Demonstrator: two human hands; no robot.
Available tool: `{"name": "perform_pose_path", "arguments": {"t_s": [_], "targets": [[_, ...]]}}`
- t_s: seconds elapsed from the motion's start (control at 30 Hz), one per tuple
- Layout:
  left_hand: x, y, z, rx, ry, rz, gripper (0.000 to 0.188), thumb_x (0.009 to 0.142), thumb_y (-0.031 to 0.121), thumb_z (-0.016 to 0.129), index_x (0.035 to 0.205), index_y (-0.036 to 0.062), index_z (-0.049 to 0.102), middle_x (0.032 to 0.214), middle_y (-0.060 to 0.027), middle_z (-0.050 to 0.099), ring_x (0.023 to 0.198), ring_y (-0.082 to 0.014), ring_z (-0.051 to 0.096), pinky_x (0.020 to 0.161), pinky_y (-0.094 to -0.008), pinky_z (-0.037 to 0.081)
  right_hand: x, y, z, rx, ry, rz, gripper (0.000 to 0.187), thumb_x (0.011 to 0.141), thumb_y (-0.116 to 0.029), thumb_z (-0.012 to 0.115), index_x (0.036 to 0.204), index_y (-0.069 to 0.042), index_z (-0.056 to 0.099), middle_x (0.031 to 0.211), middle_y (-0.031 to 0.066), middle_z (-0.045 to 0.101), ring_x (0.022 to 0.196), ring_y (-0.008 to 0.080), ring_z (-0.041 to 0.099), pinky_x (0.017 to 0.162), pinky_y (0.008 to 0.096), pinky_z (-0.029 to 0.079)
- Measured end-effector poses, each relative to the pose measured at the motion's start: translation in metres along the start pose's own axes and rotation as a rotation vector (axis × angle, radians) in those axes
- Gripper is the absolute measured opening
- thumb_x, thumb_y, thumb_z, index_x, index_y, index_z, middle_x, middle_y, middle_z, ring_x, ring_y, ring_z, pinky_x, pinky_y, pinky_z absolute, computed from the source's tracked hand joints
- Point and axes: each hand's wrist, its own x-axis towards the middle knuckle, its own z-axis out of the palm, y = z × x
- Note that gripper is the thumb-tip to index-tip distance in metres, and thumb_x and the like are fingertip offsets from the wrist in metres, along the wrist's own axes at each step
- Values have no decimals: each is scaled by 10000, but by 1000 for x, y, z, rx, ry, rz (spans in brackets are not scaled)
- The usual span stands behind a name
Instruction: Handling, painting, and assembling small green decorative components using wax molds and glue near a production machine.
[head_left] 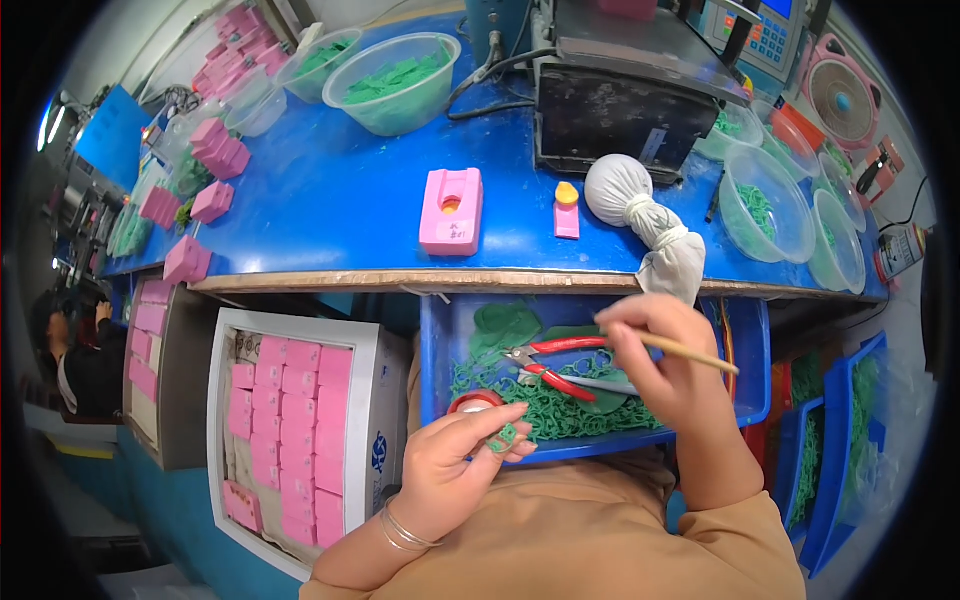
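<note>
Above the blue tray [595, 452] in front of me, my left hand [447, 462] pinches a small green piece [503, 437] between thumb and fingers. My right hand [668, 350] grips a thin wooden stick [690, 352], perhaps a brush handle; one end points out to the right, and the fingers hide the other. Red-handled cutters [570, 346] lie in the tray on a heap of tangled green pieces [600, 420]. Close to my left fingertips is a red round item [475, 402], partly covered. Flat green scraps [507, 325] rest at the tray's far left.
On the blue table [330, 200] stand a pink mould block [451, 212], a small pink piece with a yellow top [567, 212] and a tied white cloth bag [640, 215]. A black machine [620, 125] sits behind. Bowls [395, 85] flank it; a white box [225, 430] holds pink blocks.
</note>
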Motion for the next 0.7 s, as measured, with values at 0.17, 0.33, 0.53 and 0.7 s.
{"name": "perform_pose_path", "arguments": {"t_s": [0.17,0.33,0.53,0.7], "targets": [[-1,3,-1,100,-19,66,395,791,-121,477,1149,7,588,914,-130,654,839,-205,670,746,-290,536,-13,-29,3,367,-190,-82,157,786,-12,584,939,11,613,823,122,632,722,262,610,634,332,482],[3,14,-3,260,-46,171,426,750,-106,512,1147,22,595,881,-120,658,814,-224,663,724,-301,524,-30,-31,12,518,-160,-99,136,746,-13,633,877,-14,595,797,107,636,694,248,620,618,328,491],[1,18,-5,424,-61,301,462,699,-93,538,1142,23,600,863,-142,648,756,-270,647,678,-315,520,-25,-32,21,472,-70,-303,155,737,13,644,865,-4,559,762,110,615,730,287,634,643,348,509],[-3,15,-6,465,-66,327,472,674,-81,574,1136,7,598,885,-154,646,746,-285,643,644,-331,520,-26,-35,21,497,-107,-280,151,733,26,639,848,9,543,755,124,608,794,303,652,709,373,532]]}}
